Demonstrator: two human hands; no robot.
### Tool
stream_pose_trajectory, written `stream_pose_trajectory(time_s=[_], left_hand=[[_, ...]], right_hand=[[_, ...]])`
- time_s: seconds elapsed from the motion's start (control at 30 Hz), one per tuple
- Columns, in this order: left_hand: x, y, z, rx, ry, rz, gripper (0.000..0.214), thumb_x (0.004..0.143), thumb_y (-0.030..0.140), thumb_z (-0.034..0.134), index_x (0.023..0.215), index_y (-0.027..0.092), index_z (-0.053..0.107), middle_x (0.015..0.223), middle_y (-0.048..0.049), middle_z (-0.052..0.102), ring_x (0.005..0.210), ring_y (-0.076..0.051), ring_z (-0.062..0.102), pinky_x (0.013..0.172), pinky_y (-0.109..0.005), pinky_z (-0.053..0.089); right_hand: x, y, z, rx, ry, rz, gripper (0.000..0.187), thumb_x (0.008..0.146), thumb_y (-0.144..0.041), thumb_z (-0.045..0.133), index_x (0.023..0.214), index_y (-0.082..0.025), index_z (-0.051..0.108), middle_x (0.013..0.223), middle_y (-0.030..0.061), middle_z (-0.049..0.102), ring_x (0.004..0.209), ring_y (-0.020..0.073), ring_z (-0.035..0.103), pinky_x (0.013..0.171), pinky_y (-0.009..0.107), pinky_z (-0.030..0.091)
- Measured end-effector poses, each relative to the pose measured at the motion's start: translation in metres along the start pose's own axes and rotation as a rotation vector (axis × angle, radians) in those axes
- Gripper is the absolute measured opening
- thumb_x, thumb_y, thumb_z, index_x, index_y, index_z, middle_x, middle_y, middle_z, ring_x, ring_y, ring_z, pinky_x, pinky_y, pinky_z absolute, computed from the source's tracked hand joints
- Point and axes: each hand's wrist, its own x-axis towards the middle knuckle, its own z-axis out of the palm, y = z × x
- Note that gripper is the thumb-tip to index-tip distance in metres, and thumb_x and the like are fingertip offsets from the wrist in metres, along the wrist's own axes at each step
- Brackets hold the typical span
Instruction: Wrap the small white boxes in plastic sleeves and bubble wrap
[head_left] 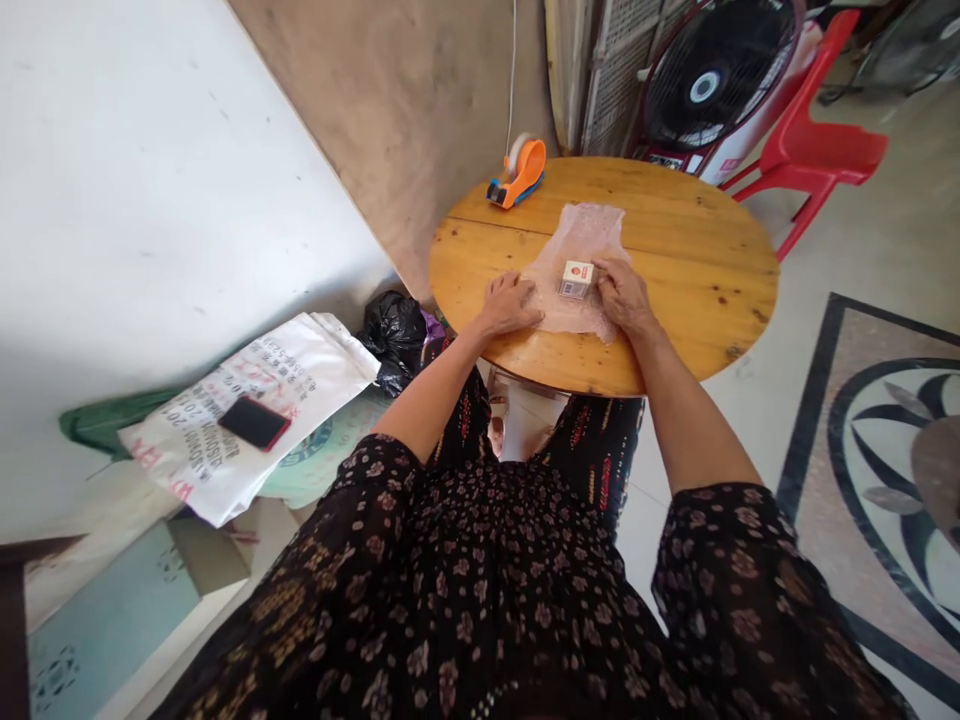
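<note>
A small white box (577, 280) with a red-orange print stands on a crumpled sheet of pinkish, see-through bubble wrap (589, 230) on the round wooden table. My left hand (511, 303) lies flat with its fingers stretched out, over the left edge of the wrap. At the box's right side is my right hand (624, 296), its fingers curled and its index fingertip close to the box's upper right corner. Whether the fingers touch the box or pinch the wrap's right edge below them, I cannot tell.
An orange tape dispenser (523, 172) stands at the table's (697, 250) far left edge. Behind the table are a large fan (709, 85) and a red plastic chair (825, 150). To the left, a phone (255, 423) lies on white printed sacks (322, 360) beside a black plastic bag (394, 335).
</note>
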Motion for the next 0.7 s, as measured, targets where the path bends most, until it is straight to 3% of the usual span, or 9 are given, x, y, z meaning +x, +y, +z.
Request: stream_pose_trajectory(time_s=[0.23,0.7], left_hand=[[-0.001,-0.001,0.011,0.059,0.103,0.018,0.054,0.082,0.045,0.064,0.13,0.021,0.062,0.146,-0.0145,0.049,0.138,-0.032,0.042,0.118,-0.045,0.027],[-0.001,-0.002,0.017,0.048,0.171,0.038,0.05,0.08,0.042,0.064,0.125,0.02,0.066,0.137,-0.0141,0.056,0.132,-0.031,0.048,0.115,-0.044,0.029]], right_hand=[[0.005,0.018,0.008,0.083,0.104,-0.013,0.041,0.084,-0.028,0.049,0.116,-0.019,0.073,0.12,0.0099,0.074,0.114,0.0268,0.066,0.105,0.046,0.05],[0.012,0.038,0.017,0.209,0.133,0.001,0.036,0.079,-0.028,0.052,0.104,-0.018,0.076,0.097,0.0076,0.077,0.09,0.026,0.07,0.091,0.048,0.058]])
